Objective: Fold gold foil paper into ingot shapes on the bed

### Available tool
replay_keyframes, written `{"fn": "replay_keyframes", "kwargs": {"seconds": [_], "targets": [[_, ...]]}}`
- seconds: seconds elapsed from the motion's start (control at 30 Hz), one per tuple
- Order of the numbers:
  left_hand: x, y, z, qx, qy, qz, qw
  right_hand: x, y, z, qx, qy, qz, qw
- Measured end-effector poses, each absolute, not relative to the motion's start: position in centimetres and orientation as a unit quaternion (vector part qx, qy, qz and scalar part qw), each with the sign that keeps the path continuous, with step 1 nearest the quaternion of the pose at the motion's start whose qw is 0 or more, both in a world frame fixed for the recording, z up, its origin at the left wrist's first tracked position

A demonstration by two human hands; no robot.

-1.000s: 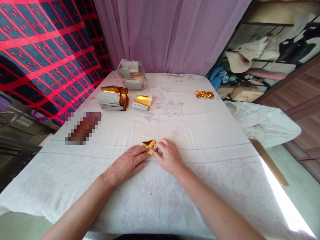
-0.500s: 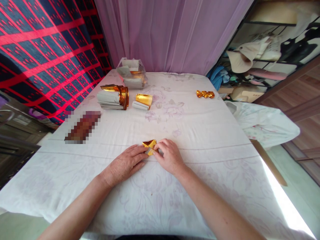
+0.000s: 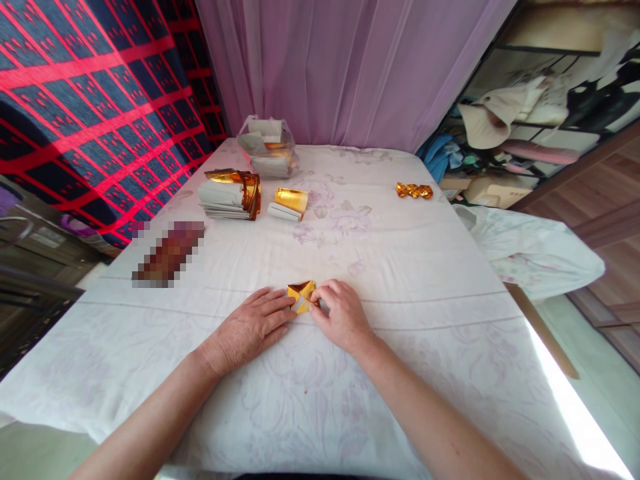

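A small piece of gold foil paper (image 3: 301,293) lies partly folded on the cloth in front of me, its creases meeting near the middle and a grey patch showing. My left hand (image 3: 253,325) rests flat with its fingers stretched out, the fingertips touching the paper's left edge. At the right edge, my right hand (image 3: 345,315) has thumb and forefinger pinched on the paper. The fingers hide that corner. Farther back are a curled gold sheet (image 3: 291,199) with a grey-white underside and a thick stack of folded gold-and-grey sheets (image 3: 227,199).
A clear plastic bag (image 3: 270,163) of more sheets stands at the back. Several folded gold pieces (image 3: 414,191) sit in a row at the back right. A blurred-out dark red object (image 3: 169,253) is on the left. Shelves (image 3: 540,127) stand beyond the right edge.
The camera view has shifted slightly. The paper's folds look a little flatter and its grey patch shows more clearly. Both hands stay at the paper.
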State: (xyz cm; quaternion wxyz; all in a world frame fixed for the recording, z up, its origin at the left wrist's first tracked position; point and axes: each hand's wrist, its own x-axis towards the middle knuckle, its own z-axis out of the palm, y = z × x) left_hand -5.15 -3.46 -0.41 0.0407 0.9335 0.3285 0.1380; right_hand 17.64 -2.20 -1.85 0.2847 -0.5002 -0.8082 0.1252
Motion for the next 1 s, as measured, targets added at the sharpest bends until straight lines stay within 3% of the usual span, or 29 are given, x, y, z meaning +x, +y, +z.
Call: {"fn": "replay_keyframes", "kwargs": {"seconds": [0.27,1.0], "targets": [[-4.8,-3.6,-0.3,0.930,0.340,0.135,0.029,16.9,-2.5,-1.5,-0.532,-0.802,0.078,0.260],[-5.0,-2.1,-0.2,0.911,0.377,0.149,0.080,18.2,-2.0,-1.8,-0.477,-0.812,0.169,0.290]]}}
